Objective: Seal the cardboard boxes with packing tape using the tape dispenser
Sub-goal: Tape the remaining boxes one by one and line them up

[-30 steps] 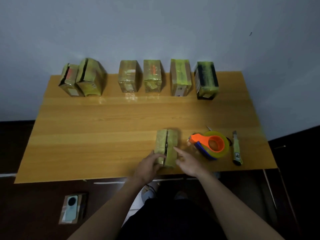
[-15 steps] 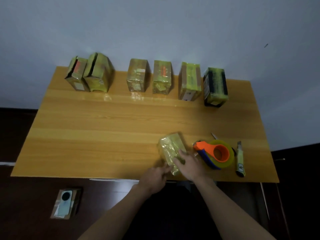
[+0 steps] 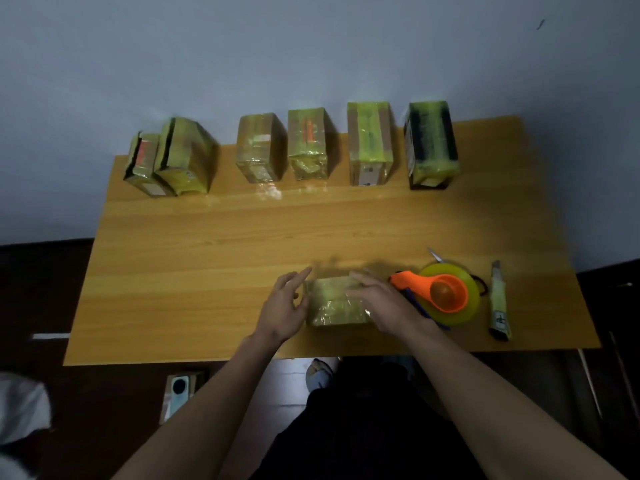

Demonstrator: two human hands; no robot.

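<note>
Both grips are pretty loose right now: the left hand (image 3: 284, 308) sits against the left end of the small box (image 3: 337, 303) with fingers straight and spread, and the right hand (image 3: 384, 299) lies flat over its right end, fingers stretched along the top. Neither is really curled round it, more like pressing and steadying. That box is at the near edge of the counter (image 3: 207, 258), just left of the tape dispenser (image 3: 441, 296), which nobody's touching yet. A utility knife (image 3: 498, 303) lies to the right of the dispenser.

Handling-wise, I'd guess the box is light and fairly stiff, but it's already wrapped in shiny tape, so probably slick under the fingers. I'd hold it by the 2 short ends and press down so it doesn't skate when the tape gets pulled across.

6 more taped boxes (image 3: 369, 143) line the far edge by the wall. Looks like most of the job's done.
</note>
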